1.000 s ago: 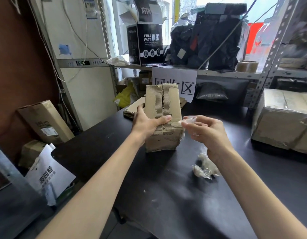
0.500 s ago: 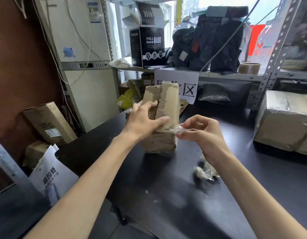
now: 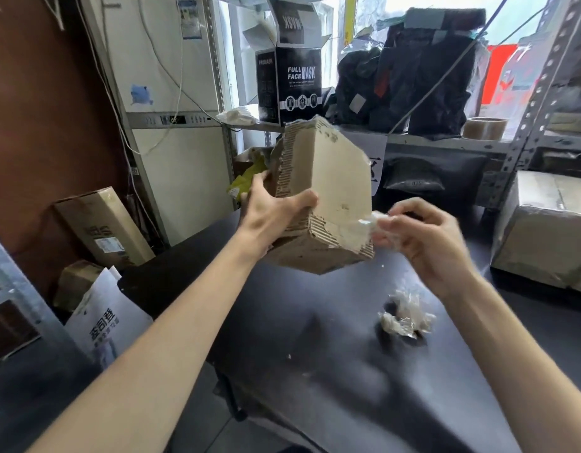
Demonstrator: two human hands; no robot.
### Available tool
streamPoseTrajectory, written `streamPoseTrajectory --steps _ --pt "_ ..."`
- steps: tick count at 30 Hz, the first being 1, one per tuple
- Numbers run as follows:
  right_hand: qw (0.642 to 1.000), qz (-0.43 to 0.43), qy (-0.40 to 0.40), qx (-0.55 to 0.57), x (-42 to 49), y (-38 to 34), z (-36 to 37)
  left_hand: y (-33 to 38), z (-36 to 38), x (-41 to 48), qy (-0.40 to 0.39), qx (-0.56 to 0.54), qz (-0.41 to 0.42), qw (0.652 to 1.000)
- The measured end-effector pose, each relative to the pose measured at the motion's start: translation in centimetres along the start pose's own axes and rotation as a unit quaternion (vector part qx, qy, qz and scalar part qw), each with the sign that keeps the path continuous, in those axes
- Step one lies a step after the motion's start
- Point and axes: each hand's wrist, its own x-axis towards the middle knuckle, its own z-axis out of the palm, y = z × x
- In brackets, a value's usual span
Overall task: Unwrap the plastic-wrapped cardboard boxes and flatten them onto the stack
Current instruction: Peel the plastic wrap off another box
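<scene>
The left hand (image 3: 269, 207) grips the tilted cardboard box (image 3: 328, 197) above the worktop (image 3: 331, 371); the right hand (image 3: 426, 240) pinches plastic wrap (image 3: 369, 222) at its corner.

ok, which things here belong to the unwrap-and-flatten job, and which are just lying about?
Job: left hand gripping the cardboard box; right hand pinching a plastic strip; crumpled plastic on the table; wrapped box at far right.
Lying about: mask box, tape roll and black bags on the shelf; long carton at left.
</scene>
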Motion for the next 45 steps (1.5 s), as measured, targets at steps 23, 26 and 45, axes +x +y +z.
streamPoseTrajectory --steps 23,26,45 --pt "0.763 0.084 -0.101 -0.633 1.4 0.4 -5.4 -3.2 1.0 0.2 -0.013 -0.043 -0.054 0.998" --pt "0.786 0.05 -0.086 -0.61 1.4 0.8 -5.2 -3.3 1.1 0.3 -0.013 -0.039 -0.053 0.998" --pt "0.947 0.011 -0.016 -0.319 1.2 1.3 -2.0 -3.7 0.1 -1.7 -0.134 -0.121 0.001 0.984"
